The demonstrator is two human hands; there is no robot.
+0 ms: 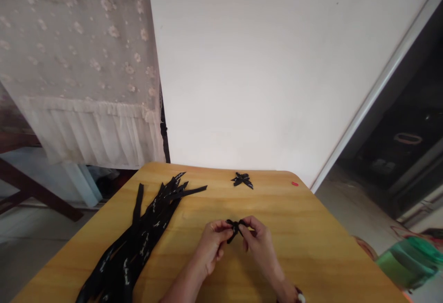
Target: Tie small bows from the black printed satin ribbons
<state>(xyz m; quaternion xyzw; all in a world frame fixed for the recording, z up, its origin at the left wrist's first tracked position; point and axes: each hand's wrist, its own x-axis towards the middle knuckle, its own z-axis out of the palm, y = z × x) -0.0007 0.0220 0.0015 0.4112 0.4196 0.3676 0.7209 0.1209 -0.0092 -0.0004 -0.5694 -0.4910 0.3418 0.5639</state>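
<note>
A small black bow (235,228) is held up between my two hands over the wooden table (294,247). My left hand (216,243) pinches its left loop between thumb and fingers. On the other side, my right hand (256,238) pinches the right loop, with the thumb near the knot. A short tail of the bow hangs down between the hands. Farther back on the table lies another black bow (242,180) with white lettering on its tails. Left of my hands, a bundle of long black ribbons (145,233) with white lettering stretches toward the near edge.
A small red object (295,184) lies near the back right corner of the table. Behind the table stands a white panel (256,72). A lace cloth (86,72) hangs at the left, and a green container (408,263) is at the lower right.
</note>
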